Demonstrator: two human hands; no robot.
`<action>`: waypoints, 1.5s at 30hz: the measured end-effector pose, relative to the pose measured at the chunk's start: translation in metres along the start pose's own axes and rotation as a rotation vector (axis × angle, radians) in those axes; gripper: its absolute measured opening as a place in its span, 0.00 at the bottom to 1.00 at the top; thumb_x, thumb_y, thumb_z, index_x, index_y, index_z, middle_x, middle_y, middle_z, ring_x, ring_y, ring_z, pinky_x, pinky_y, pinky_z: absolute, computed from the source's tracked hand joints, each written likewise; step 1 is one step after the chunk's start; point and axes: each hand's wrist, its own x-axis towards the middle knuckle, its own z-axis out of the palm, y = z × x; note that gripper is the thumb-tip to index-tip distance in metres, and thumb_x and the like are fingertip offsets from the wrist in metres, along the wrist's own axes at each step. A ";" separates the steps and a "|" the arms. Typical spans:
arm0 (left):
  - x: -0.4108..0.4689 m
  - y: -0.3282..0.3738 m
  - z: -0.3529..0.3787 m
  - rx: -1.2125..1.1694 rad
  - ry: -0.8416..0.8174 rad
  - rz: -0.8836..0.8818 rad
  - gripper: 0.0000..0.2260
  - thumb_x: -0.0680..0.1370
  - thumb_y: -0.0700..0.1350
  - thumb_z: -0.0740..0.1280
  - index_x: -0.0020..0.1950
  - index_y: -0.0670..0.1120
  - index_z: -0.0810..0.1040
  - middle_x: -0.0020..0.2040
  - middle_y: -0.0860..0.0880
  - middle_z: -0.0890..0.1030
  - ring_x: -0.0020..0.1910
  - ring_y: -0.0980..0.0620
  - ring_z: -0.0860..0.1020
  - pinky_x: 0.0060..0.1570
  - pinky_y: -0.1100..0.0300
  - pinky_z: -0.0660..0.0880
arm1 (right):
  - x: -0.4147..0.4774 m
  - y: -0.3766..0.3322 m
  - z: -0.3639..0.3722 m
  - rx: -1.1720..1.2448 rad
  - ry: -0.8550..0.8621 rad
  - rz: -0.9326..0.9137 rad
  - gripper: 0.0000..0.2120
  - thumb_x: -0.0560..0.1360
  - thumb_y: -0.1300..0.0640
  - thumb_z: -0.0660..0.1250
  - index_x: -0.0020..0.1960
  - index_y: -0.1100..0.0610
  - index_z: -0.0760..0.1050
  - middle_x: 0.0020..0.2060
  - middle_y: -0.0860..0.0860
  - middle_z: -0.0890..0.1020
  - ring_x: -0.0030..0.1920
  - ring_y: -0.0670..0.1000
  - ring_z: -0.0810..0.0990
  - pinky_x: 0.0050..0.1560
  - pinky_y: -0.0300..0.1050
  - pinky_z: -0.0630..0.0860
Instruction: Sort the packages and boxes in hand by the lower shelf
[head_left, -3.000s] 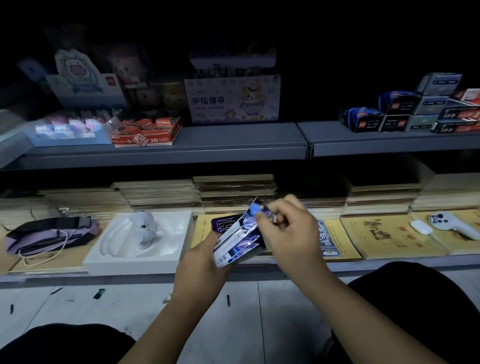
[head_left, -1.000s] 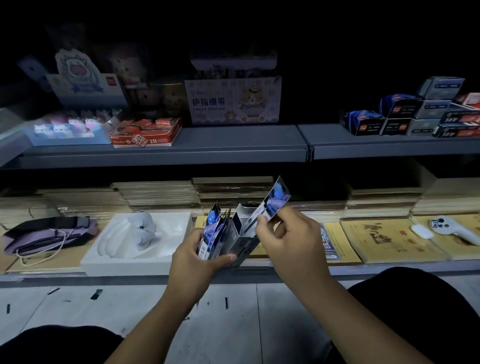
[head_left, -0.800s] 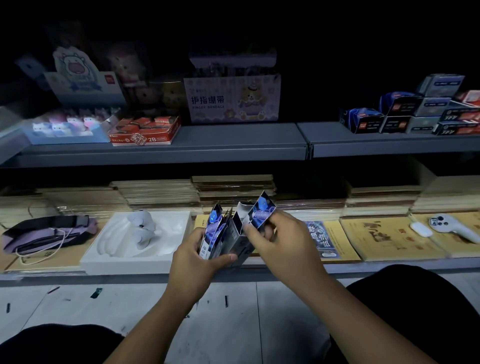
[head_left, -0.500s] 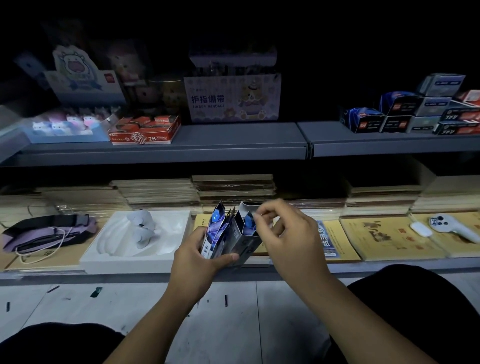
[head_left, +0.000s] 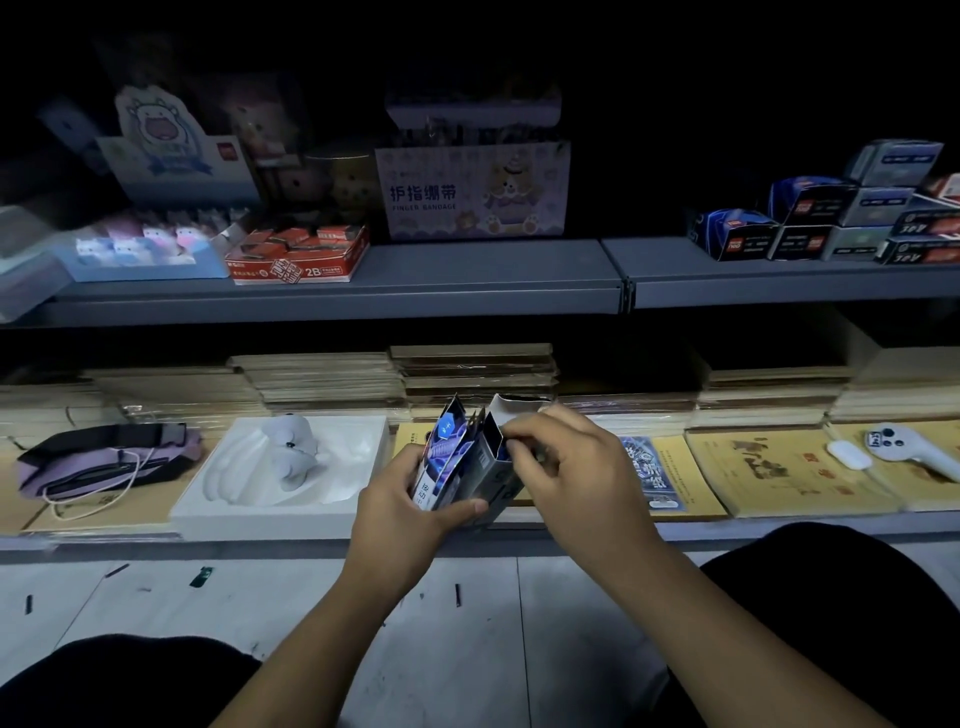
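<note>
— Dim shop shelving fills the background, two grey metal shelves (head_left: 467, 296) with the floor tiles below. What is being worked on?

— A small dark carton (head_left: 493, 467), open at its top flap, held upright in front of the lower shelf. The left hand (head_left: 400, 512) grips it from below, thumb curled across its front, and clamps a fan of glossy blue-and-purple packets (head_left: 444, 457) against its left face.

— And the other hand?

— The right hand (head_left: 566, 467) sits at the carton's mouth, fingers curled in a pinch on something blue just inside; I judge a packet is being slid in. Next would call for taking the nearest packet from the fan and lining its thin edge with the narrow opening.

— Materials?

— Thin stiff card, shiny print, sharp pointed corners on the packets.

— Around the hands?

— Left of them, a white moulded tray (head_left: 291, 478) with a soft pale toy, then a purple pouch (head_left: 104, 457). Right of them, yellow paper booklets (head_left: 779, 467) lying flat and a white controller (head_left: 904, 447). Beyond, stacked brown exercise books (head_left: 472, 374).
</note>
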 end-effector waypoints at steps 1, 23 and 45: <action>0.000 0.000 0.000 0.008 0.005 0.004 0.23 0.66 0.47 0.83 0.56 0.56 0.78 0.47 0.60 0.85 0.45 0.63 0.82 0.37 0.68 0.79 | 0.000 0.001 -0.001 0.003 -0.006 0.006 0.06 0.78 0.58 0.69 0.51 0.50 0.83 0.42 0.42 0.78 0.37 0.44 0.75 0.38 0.49 0.77; -0.004 0.008 0.001 0.176 0.017 0.047 0.22 0.68 0.49 0.82 0.55 0.57 0.74 0.46 0.64 0.79 0.43 0.66 0.80 0.33 0.72 0.76 | 0.000 0.001 -0.002 0.056 -0.088 0.185 0.09 0.80 0.59 0.65 0.53 0.51 0.84 0.45 0.44 0.78 0.43 0.43 0.78 0.41 0.41 0.74; -0.003 -0.004 0.007 0.268 0.045 0.098 0.20 0.69 0.52 0.81 0.54 0.58 0.75 0.42 0.60 0.83 0.42 0.61 0.82 0.42 0.57 0.81 | -0.005 -0.016 0.005 0.267 0.035 -0.006 0.06 0.74 0.60 0.76 0.41 0.54 0.80 0.40 0.44 0.74 0.38 0.50 0.76 0.35 0.36 0.68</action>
